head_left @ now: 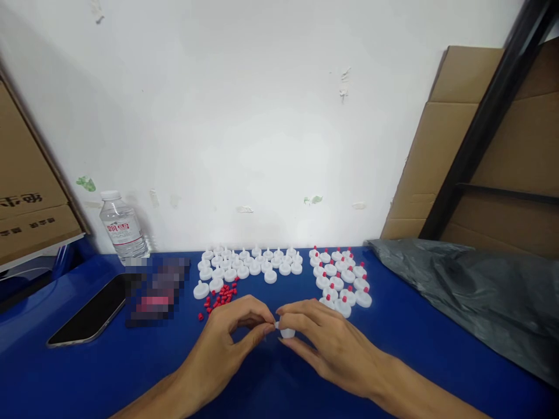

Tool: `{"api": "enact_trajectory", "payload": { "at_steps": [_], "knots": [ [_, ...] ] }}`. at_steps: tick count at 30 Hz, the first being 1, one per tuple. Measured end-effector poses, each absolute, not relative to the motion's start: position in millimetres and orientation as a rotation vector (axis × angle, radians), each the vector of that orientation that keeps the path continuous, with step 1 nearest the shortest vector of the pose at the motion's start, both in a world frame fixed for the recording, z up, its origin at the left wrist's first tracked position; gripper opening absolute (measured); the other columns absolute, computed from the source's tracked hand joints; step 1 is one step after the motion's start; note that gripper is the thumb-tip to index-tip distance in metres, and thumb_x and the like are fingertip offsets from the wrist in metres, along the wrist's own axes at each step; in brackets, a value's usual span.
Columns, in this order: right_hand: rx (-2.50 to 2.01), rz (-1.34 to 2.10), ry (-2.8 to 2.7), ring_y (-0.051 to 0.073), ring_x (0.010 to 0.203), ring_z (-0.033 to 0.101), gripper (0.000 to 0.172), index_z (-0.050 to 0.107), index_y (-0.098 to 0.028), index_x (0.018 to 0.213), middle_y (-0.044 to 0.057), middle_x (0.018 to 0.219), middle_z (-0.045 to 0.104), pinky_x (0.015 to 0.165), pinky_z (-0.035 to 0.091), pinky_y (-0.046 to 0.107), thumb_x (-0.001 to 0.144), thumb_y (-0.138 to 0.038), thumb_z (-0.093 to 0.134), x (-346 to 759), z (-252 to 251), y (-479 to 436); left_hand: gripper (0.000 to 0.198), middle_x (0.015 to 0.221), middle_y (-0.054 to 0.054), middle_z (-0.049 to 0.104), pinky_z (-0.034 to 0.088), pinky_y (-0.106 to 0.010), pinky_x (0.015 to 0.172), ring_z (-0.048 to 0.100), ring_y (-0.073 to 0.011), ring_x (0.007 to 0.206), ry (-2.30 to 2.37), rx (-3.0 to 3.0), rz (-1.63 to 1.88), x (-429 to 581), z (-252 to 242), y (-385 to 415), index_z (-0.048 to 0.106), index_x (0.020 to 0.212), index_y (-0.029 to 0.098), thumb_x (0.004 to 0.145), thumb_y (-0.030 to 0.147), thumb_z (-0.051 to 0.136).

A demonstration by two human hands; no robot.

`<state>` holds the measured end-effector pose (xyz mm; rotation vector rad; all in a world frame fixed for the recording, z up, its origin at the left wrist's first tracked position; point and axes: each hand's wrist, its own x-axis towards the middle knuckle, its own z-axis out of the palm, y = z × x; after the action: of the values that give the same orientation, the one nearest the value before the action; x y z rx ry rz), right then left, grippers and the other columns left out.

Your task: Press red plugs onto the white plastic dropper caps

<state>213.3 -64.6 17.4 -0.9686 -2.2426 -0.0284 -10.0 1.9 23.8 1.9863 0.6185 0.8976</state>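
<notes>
Close in front of me, my right hand [325, 337] grips a white nozzle cap [287, 333] between thumb and fingers, its spout turned to the left. My left hand [242, 329] pinches thumb and forefinger together right at that spout; whatever lies between the fingertips is hidden. Beyond my left hand lies a scatter of small red tips [223, 295]. Behind them stand several plain white nozzle caps [243, 271], spouts up. To the right is a group of white nozzle caps with red tips [343, 306] fitted on their spouts.
On the left are a phone [94, 308], a blurred-out dark packet [159, 291] and a water bottle [123, 227]. A grey plastic sheet [463, 291] covers the table's right side. Cardboard [437, 139] leans by a dark metal post. A white wall [262, 116] closes off the back.
</notes>
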Motion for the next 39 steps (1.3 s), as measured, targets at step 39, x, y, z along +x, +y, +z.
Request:
{"api": "enact_trajectory", "payload": {
  "at_steps": [39],
  "knots": [
    [-1.34, -0.199, -2.385, 0.033, 0.131, 0.054, 0.036, 0.059, -0.02, 0.134, 0.011, 0.129, 0.067, 0.118, 0.03, 0.062, 0.105, -0.041, 0.056, 215.8, 19.6, -54.2, 0.023, 0.1, -0.012, 0.067, 0.051, -0.046, 0.087, 0.057, -0.0303, 0.099, 1.171, 3.021, 0.718, -38.9, 20.3, 51.6, 0.071, 0.101, 0.015, 0.1, 0.017, 0.048]
  ]
}}
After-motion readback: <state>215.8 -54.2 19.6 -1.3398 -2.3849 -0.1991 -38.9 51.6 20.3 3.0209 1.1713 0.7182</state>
